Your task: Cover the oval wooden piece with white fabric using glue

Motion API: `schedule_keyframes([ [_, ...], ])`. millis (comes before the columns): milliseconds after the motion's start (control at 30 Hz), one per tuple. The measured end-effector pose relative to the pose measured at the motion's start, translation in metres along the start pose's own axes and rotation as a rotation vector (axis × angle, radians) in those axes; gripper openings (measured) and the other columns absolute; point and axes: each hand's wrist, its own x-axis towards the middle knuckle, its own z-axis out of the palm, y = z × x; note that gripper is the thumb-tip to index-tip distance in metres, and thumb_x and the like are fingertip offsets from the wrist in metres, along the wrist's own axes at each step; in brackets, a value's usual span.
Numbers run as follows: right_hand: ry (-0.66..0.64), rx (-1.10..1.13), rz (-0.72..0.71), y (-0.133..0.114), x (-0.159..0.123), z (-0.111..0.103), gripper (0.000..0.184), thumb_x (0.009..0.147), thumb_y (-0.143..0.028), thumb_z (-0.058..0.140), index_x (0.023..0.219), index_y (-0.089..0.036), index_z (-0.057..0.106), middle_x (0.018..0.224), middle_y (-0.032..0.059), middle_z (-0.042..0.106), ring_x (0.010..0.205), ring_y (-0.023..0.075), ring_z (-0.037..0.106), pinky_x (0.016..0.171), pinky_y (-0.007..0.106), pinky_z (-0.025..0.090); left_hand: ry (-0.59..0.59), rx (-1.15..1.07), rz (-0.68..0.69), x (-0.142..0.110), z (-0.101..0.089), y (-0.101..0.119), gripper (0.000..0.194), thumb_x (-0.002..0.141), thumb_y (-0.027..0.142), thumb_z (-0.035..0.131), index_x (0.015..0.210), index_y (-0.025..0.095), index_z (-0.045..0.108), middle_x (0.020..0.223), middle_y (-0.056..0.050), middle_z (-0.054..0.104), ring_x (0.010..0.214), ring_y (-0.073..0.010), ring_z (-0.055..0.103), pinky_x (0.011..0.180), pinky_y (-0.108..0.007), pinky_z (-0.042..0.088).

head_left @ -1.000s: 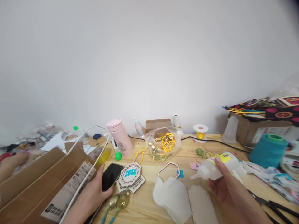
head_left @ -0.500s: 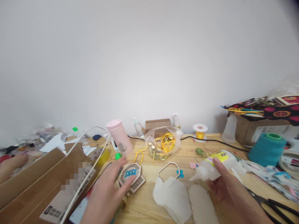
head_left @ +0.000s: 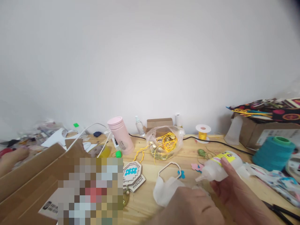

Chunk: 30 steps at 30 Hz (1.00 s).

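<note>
My right hand (head_left: 236,190) is wrapped round a clear squeeze glue bottle (head_left: 215,167) with a yellow label; its thin nozzle points left and down. In the bottom centre my left hand (head_left: 187,207) is curled over the table, and its fingertips are hidden behind the knuckles. Beneath and beside it lie white sheets (head_left: 161,190), with a thin pale frame (head_left: 172,164) at their far end. Further left rest wooden lattice ornaments (head_left: 132,173) with blue flowers and a yellow cord.
A pink tumbler (head_left: 119,134), a plastic bag with yellow cord (head_left: 166,142) and a yellow thread spool (head_left: 202,132) stand behind. To the right are a teal thread cone (head_left: 273,153) and black scissors (head_left: 284,212). An open carton (head_left: 42,184) and another person's hand (head_left: 14,159) are at left.
My left hand has swung right from beside the lattice ornaments to the white sheets, its spread fingers now curled. My right hand still holds the glue bottle, slightly further right in view.
</note>
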Motion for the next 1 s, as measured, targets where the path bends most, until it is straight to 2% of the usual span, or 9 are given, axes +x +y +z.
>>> schedule_keyframes([
  [100,-0.022,-0.002,0.023,0.001,-0.002,0.001,0.024,0.054,-0.027,0.079,0.072,-0.025,0.064,0.061,-0.0057,0.069,0.047,0.0121,0.062,0.037,0.016,0.052,0.069,-0.072,-0.042,-0.001,0.002,0.000,0.045,0.088,0.034,0.034,0.053,0.017,0.055,0.047,0.001,0.061,0.047,-0.0089,0.054,0.043,-0.020,0.038],
  [200,-0.055,-0.011,0.036,0.001,-0.004,0.000,0.018,0.060,-0.027,0.076,0.073,-0.025,0.064,0.060,-0.0052,0.068,0.045,0.0106,0.060,0.042,0.017,0.054,0.178,-0.178,-0.159,-0.004,0.001,-0.001,0.042,0.088,0.033,0.033,0.062,0.015,0.061,0.052,-0.003,0.066,0.049,-0.0112,0.057,0.049,-0.021,0.044],
  [333,-0.070,-0.003,0.027,0.001,-0.002,-0.001,0.009,0.069,-0.026,0.069,0.076,-0.026,0.063,0.068,-0.0056,0.069,0.051,0.0101,0.062,0.046,0.016,0.054,0.181,-0.390,-0.436,-0.008,-0.003,-0.003,0.015,0.074,0.016,0.052,0.068,0.014,0.066,0.059,-0.004,0.070,0.056,-0.0131,0.061,0.058,-0.021,0.046],
  [433,-0.058,-0.014,-0.020,-0.002,-0.001,-0.002,0.005,0.074,-0.024,0.065,0.077,-0.026,0.063,0.073,-0.0072,0.069,0.057,0.0092,0.064,0.047,0.016,0.055,0.197,-0.428,-0.585,-0.007,-0.005,-0.004,0.017,0.061,0.005,0.052,0.061,0.013,0.067,0.053,-0.004,0.069,0.049,-0.0109,0.058,0.056,-0.018,0.045],
  [500,-0.053,-0.029,-0.057,-0.004,-0.002,-0.001,0.003,0.075,-0.024,0.064,0.078,-0.026,0.062,0.073,-0.0081,0.069,0.056,0.0079,0.063,0.048,0.015,0.055,0.191,-0.430,-0.638,-0.006,-0.007,-0.004,0.019,0.059,0.003,0.051,0.059,0.013,0.067,0.052,-0.004,0.069,0.047,-0.0105,0.056,0.054,-0.018,0.045],
  [633,-0.062,-0.035,-0.082,-0.005,-0.006,0.001,0.004,0.075,-0.026,0.064,0.078,-0.025,0.062,0.072,-0.0079,0.068,0.056,0.0083,0.063,0.048,0.015,0.056,0.148,-0.466,-0.683,-0.006,-0.008,-0.004,0.022,0.061,0.005,0.049,0.061,0.016,0.068,0.056,-0.001,0.071,0.047,-0.0102,0.057,0.055,-0.019,0.046],
  [833,-0.088,-0.016,-0.092,-0.004,-0.001,-0.002,0.005,0.074,-0.023,0.065,0.079,-0.023,0.062,0.073,-0.0050,0.070,0.055,0.0101,0.065,0.046,0.015,0.056,0.084,-0.545,-0.654,-0.010,-0.005,-0.003,0.026,0.062,0.003,0.049,0.068,0.015,0.070,0.062,-0.002,0.072,0.049,-0.0096,0.059,0.057,-0.018,0.048],
  [1000,-0.092,-0.003,-0.100,-0.005,0.002,-0.004,0.006,0.074,-0.021,0.064,0.079,-0.023,0.062,0.072,-0.0053,0.070,0.052,0.0102,0.064,0.045,0.016,0.055,0.057,-0.603,-0.623,-0.012,-0.005,-0.005,0.023,0.071,0.009,0.050,0.080,0.014,0.070,0.071,-0.005,0.074,0.054,-0.0103,0.062,0.058,-0.017,0.049],
])
